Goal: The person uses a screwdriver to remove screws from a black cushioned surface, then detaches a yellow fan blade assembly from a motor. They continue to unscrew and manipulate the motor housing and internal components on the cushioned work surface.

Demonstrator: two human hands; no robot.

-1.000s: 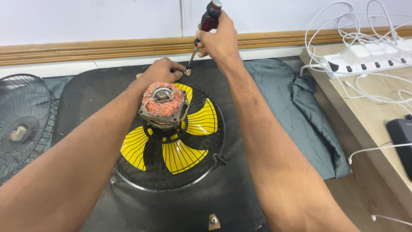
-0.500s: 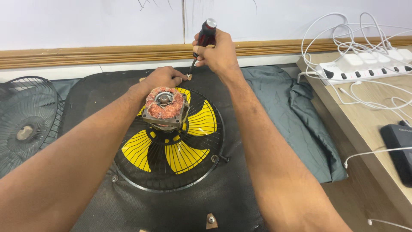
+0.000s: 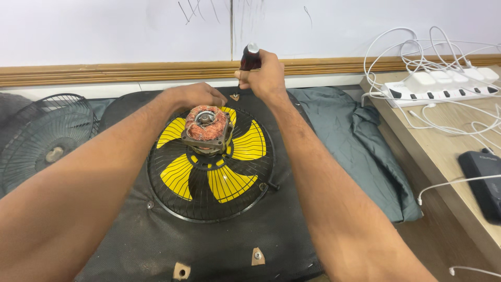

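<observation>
At upper centre, the right hand (image 3: pixel 267 78) grips a red-and-black-handled screwdriver (image 3: pixel 249 58) upright; left hand (image 3: pixel 194 95) fingers curl on the black wire fan guard (image 3: pixel 209 211). A slipping tip could jab them.

Power strip (image 3: pixel 443 86) (white cables), spare grille (image 3: pixel 44 138)

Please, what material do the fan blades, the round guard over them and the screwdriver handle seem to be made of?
Fan blades: probably plastic, judging by the even, glossy yellow colour.
Guard: thin wire, likely metal, coated black.
Screwdriver handle in the right hand: looks like hard plastic, dark red and black with a pale cap; it may be rubber-coated.
</observation>
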